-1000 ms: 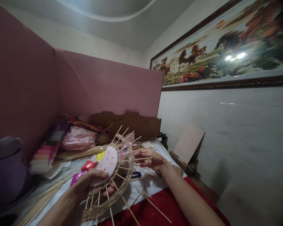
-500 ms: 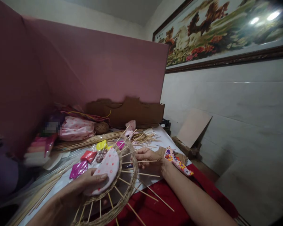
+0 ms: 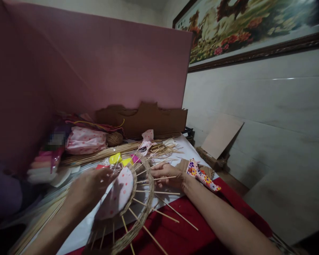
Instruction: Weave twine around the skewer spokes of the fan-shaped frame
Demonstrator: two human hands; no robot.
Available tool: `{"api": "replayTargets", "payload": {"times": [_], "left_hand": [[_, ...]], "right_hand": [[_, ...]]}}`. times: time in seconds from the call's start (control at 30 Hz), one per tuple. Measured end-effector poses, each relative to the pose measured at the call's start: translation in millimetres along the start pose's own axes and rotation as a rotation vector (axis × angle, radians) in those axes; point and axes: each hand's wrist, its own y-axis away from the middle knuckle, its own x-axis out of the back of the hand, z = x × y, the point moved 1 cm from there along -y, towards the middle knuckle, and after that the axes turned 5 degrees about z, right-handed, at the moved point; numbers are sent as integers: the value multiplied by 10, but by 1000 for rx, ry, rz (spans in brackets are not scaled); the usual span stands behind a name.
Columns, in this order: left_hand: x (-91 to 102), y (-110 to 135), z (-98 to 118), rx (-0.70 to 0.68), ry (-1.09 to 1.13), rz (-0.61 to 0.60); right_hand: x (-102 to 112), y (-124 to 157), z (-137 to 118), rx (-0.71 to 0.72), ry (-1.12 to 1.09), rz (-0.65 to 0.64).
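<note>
A half-woven round basket base (image 3: 138, 212) with a white, pink-dotted fabric centre and thin wooden spokes sticking out stands tilted on edge in front of me. My left hand (image 3: 89, 187) grips its upper left side behind the fabric disc, fingers curled and blurred by motion. My right hand (image 3: 166, 175) rests at the rim's far right, fingers closed round the spokes and the weaving strand there.
A floral fabric piece (image 3: 200, 175) lies right of my right wrist. Bundles of thin sticks (image 3: 101, 156), a twine ball (image 3: 115, 139), coloured packets (image 3: 117, 159) and pink fabric (image 3: 86, 140) crowd the table. A pink partition (image 3: 108, 71), a cardboard piece and a tiled wall surround it.
My left hand has slid up along the basket's left side and the basket has tipped lower. The view has dropped a little. My right hand stays at the rim.
</note>
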Motion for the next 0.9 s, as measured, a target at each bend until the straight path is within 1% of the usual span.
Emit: {"api": "replayTargets", "payload": {"times": [0.03,0.07,0.1,0.23,0.27,0.33,0.43,0.63,0.73,0.9], "left_hand": [[-64,3,86,-105,-67,25],[-147,7,170,-176,-77,18],[-240,12,250,-218,-62,12],[-567,46,483,-310,-31,0],[-621,56,512,-312,-22,-19],[-688,72,535,-286,-39,-11],[-735,83,520,-244,-31,-20],[-759,93,447,-185,171,-9],[-756,116,434,-172,201,-1],[-758,144,435,-189,195,24]], "right_hand": [[-4,3,-5,1,6,3],[-10,7,-11,-1,12,6],[-19,14,-17,-5,16,13],[-70,51,-38,-9,40,57],[-85,62,-42,-8,43,63],[-112,84,-46,-13,50,62],[-133,108,-47,-11,70,38],[-122,105,-44,43,104,-5],[-120,88,-36,33,113,5],[-125,76,-20,9,127,49]]}}
